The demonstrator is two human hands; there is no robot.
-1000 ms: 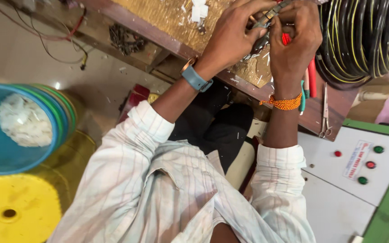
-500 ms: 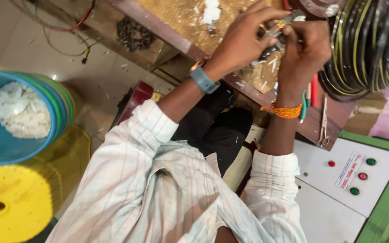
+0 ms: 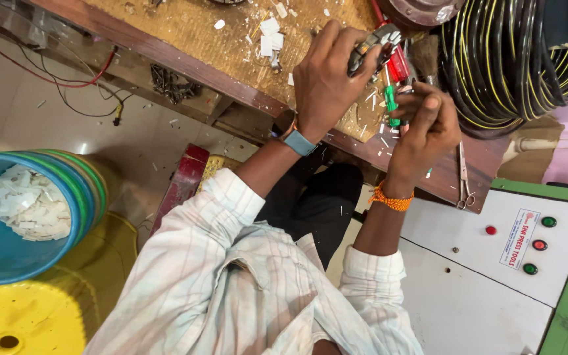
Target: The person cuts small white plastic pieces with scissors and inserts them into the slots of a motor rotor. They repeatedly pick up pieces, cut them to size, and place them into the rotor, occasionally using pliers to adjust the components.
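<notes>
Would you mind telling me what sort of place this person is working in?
Most likely a small electrical or wiring workshop: a worn wooden workbench, thick coils of black and yellow cable, and a metal control cabinet with coloured push buttons.

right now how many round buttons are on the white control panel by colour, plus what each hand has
red round buttons: 2
green round buttons: 2
total on the white control panel: 4
left hand grips pliers: 1
right hand, beside the green-handled screwdriver: contents unclear
</notes>
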